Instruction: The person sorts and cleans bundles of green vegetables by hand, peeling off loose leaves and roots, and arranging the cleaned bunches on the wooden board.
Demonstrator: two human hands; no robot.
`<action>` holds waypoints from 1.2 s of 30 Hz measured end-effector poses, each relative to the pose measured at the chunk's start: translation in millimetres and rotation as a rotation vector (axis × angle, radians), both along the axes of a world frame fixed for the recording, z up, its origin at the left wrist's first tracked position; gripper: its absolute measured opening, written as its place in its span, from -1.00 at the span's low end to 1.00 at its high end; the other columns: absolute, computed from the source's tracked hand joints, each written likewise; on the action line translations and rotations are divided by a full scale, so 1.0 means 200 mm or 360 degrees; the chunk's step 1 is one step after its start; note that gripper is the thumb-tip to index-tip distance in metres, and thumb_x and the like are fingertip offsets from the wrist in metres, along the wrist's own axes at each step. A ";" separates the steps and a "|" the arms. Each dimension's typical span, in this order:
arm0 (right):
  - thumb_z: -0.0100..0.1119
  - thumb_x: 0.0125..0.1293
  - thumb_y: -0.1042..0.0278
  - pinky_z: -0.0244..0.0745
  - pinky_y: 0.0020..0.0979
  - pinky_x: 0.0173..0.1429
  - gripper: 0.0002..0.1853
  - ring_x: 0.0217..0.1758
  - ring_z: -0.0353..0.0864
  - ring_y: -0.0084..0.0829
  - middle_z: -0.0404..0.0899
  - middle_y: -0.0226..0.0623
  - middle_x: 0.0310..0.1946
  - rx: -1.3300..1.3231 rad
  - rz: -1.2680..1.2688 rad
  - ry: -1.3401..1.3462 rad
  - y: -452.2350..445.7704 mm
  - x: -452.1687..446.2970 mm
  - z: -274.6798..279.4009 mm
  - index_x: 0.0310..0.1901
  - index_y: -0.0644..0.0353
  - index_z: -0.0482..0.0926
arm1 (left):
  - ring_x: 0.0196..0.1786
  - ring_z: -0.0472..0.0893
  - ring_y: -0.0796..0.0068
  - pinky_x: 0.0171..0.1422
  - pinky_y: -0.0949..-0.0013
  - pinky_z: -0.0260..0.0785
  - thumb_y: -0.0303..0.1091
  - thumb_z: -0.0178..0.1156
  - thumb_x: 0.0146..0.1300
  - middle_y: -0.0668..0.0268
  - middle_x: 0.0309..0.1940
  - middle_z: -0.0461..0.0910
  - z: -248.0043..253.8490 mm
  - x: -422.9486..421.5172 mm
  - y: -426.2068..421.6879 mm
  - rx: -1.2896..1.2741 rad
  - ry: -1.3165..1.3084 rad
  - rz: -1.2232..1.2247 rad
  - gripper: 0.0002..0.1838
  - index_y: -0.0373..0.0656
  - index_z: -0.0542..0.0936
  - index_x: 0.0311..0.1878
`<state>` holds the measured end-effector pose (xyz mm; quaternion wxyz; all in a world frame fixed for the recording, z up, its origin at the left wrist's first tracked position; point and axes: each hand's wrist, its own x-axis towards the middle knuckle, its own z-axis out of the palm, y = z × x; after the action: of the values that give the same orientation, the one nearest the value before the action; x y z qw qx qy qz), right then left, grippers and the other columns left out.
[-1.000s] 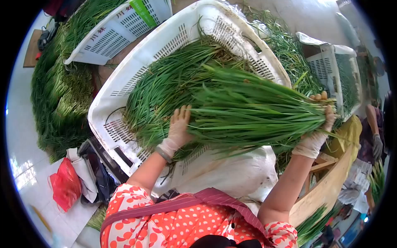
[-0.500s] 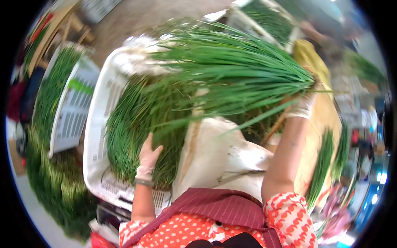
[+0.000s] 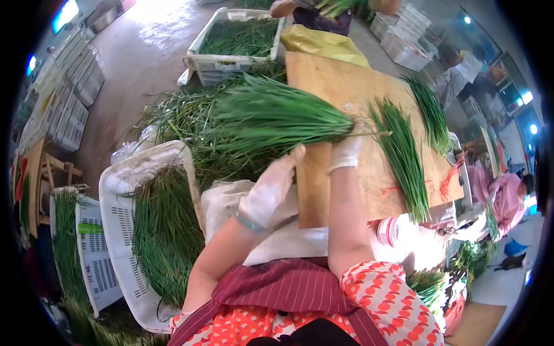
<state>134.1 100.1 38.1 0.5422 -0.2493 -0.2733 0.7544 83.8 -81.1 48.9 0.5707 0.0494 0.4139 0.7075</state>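
My right hand (image 3: 347, 147), in a white glove, is closed around the base of a bunch of garlic chives (image 3: 283, 115). The long leaves point left, over a heap of loose leaves, and the base lies over the wooden board (image 3: 323, 184). My left hand (image 3: 274, 187), also gloved, is just below the bunch with fingers stretched toward its underside; whether it touches the leaves is unclear. Two more bunches lie on the board, a nearer chive bunch (image 3: 402, 155) and a farther chive bunch (image 3: 431, 112).
At my left stands a white crate (image 3: 115, 190) of chives, with another crate (image 3: 95, 265) beyond it. Loose leaves (image 3: 184, 124) are heaped left of the board. A filled crate (image 3: 231, 63) and a yellow sack (image 3: 320, 43) are ahead. Another person's hand (image 3: 283, 8) shows at the top.
My view has turned right. My left hand has left the chives in the crate and come up beside the held bunch. My right hand still grips that bunch, now lower over the board.
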 end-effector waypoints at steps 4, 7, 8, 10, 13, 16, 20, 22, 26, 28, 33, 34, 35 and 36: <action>0.09 0.25 0.21 0.50 -0.34 -0.06 -0.80 -0.21 0.54 -0.40 0.55 -0.34 -0.25 -0.0100 0.0094 0.0139 -0.13 0.16 0.03 -0.16 0.09 0.48 | 0.16 0.34 0.20 0.19 0.12 0.28 0.07 0.40 -0.11 0.18 0.15 0.34 0.02 -0.09 0.29 -0.0064 -0.0302 0.0531 -0.20 -0.07 0.31 0.16; 0.18 0.21 0.24 0.50 -0.41 -0.14 -0.68 -0.24 0.54 -0.44 0.55 -0.31 -0.27 -0.0034 0.0211 -0.0198 -0.12 0.29 -0.04 -0.09 0.26 0.47 | 0.03 0.47 0.27 0.10 0.15 0.39 -0.06 0.43 -0.09 0.33 -0.01 0.51 -0.04 -0.18 0.42 0.0072 -0.0346 0.0712 -0.38 -0.03 0.43 0.05; 0.24 0.17 0.28 0.49 -0.43 -0.12 -0.66 -0.24 0.54 -0.45 0.55 -0.31 -0.26 0.0129 0.0353 -0.0228 -0.10 0.33 -0.07 -0.08 0.28 0.47 | 0.04 0.47 0.31 0.12 0.17 0.37 -0.16 0.40 -0.02 0.32 0.03 0.50 -0.05 -0.19 0.44 0.0138 -0.0401 0.0726 -0.44 -0.07 0.44 0.05; 0.28 0.12 0.40 0.43 -0.47 -0.03 -0.59 -0.16 0.51 -0.47 0.54 -0.28 -0.20 0.0311 0.0733 -0.0410 -0.01 0.44 -0.12 0.00 0.29 0.44 | 0.05 0.47 0.31 0.13 0.18 0.37 -0.20 0.38 0.00 0.30 0.03 0.50 -0.07 -0.20 0.47 0.0091 -0.0336 0.0731 -0.46 -0.10 0.45 0.05; 0.27 0.11 0.37 0.37 -0.41 0.12 -0.48 0.04 0.46 -0.42 0.47 -0.18 0.01 0.0735 0.1038 -0.0837 0.07 0.59 0.17 0.13 0.22 0.39 | -0.05 0.53 0.29 0.04 0.22 0.43 -0.34 0.30 0.07 0.28 -0.03 0.53 -0.01 -0.15 0.50 0.0007 -0.0269 0.0814 -0.58 -0.16 0.48 0.02; 0.18 0.17 0.08 0.30 -0.40 0.14 -0.42 0.11 0.40 -0.42 0.42 -0.23 0.08 0.1068 0.1018 -0.1203 0.28 0.57 0.39 0.16 0.24 0.36 | -0.02 0.51 0.24 0.12 0.18 0.38 -0.33 0.27 0.11 0.26 -0.04 0.54 -0.01 -0.14 0.52 -0.0035 -0.0273 0.0842 -0.58 -0.20 0.47 0.04; 0.02 0.14 -0.30 0.35 -0.37 0.06 -0.34 0.04 0.43 -0.40 0.45 -0.25 0.05 0.0797 0.1359 -0.1911 0.55 0.23 0.27 0.02 0.16 0.48 | 0.05 0.47 0.18 0.25 0.15 0.24 -0.20 0.19 0.19 0.23 0.03 0.51 -0.04 -0.16 0.53 0.0097 -0.0264 0.0660 -0.55 -0.21 0.44 0.10; 0.05 0.06 -0.38 0.38 -0.33 0.06 -0.27 0.03 0.48 -0.35 0.49 -0.21 0.02 0.0601 0.1591 -0.1878 0.54 0.04 0.29 0.02 0.15 0.51 | 0.05 0.47 0.18 0.26 0.15 0.22 -0.10 0.12 0.24 0.24 0.05 0.49 0.01 -0.14 0.50 0.0235 -0.0306 0.0462 -0.53 -0.20 0.43 0.12; 0.23 -0.18 -0.41 0.41 -0.33 0.05 -0.16 -0.01 0.54 -0.32 0.56 -0.18 -0.06 0.1300 0.1729 -0.2336 0.25 -0.12 0.41 -0.01 0.19 0.55 | 0.00 0.50 0.21 0.17 0.16 0.34 0.06 0.09 0.22 0.22 0.00 0.51 -0.10 -0.22 0.50 0.0279 -0.0253 0.0389 -0.45 -0.18 0.42 0.11; 0.36 -0.25 -0.30 0.42 -0.30 0.06 -0.19 -0.06 0.57 -0.29 0.58 -0.19 -0.09 0.1210 0.1956 -0.2139 0.26 -0.23 0.28 -0.02 0.20 0.55 | -0.02 0.51 0.20 0.13 0.15 0.39 0.08 0.11 0.19 0.19 -0.02 0.51 -0.09 -0.25 0.47 0.0181 -0.0249 0.0369 -0.44 -0.17 0.43 0.09; 0.52 -0.35 -0.07 0.43 -0.31 0.07 -0.22 -0.08 0.58 -0.25 0.59 -0.15 -0.12 0.1369 0.1802 -0.1627 0.17 -0.14 0.33 -0.05 0.25 0.54 | -0.05 0.54 0.20 0.06 0.15 0.45 0.01 0.13 0.19 0.12 -0.01 0.50 -0.08 -0.24 0.42 0.0271 -0.0202 0.0395 -0.45 -0.21 0.41 0.11; 0.52 -0.38 -0.03 0.40 -0.32 0.09 -0.10 -0.03 0.55 -0.21 0.55 -0.07 -0.08 0.1394 0.1761 -0.1448 0.16 -0.13 0.34 0.07 0.27 0.43 | -0.05 0.54 0.24 0.05 0.21 0.45 -0.11 0.15 0.19 0.12 0.00 0.48 -0.04 -0.24 0.40 0.0350 -0.0204 0.0383 -0.49 -0.25 0.39 0.11; 0.52 -0.38 -0.03 0.40 -0.32 0.09 -0.10 -0.03 0.55 -0.21 0.55 -0.07 -0.08 0.1384 0.1758 -0.1453 0.15 -0.11 0.35 0.07 0.27 0.43 | -0.05 0.54 0.24 0.05 0.21 0.45 -0.11 0.15 0.19 0.12 0.00 0.48 -0.01 -0.25 0.39 0.0346 -0.0210 0.0376 -0.49 -0.25 0.39 0.11; 0.53 -0.39 0.00 0.38 -0.32 0.12 -0.03 0.01 0.52 -0.19 0.53 -0.04 -0.05 0.1420 0.1595 -0.1334 0.12 -0.08 0.41 0.13 0.28 0.34 | -0.05 0.54 0.26 0.03 0.24 0.45 -0.18 0.15 0.19 0.14 0.00 0.48 0.01 -0.26 0.39 0.0374 0.0140 0.0516 -0.51 -0.27 0.38 0.12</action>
<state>117.6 125.1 119.4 0.0386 -0.1190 -0.8112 0.5712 30.9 -2.6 50.9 0.4209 0.0792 0.3555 0.8308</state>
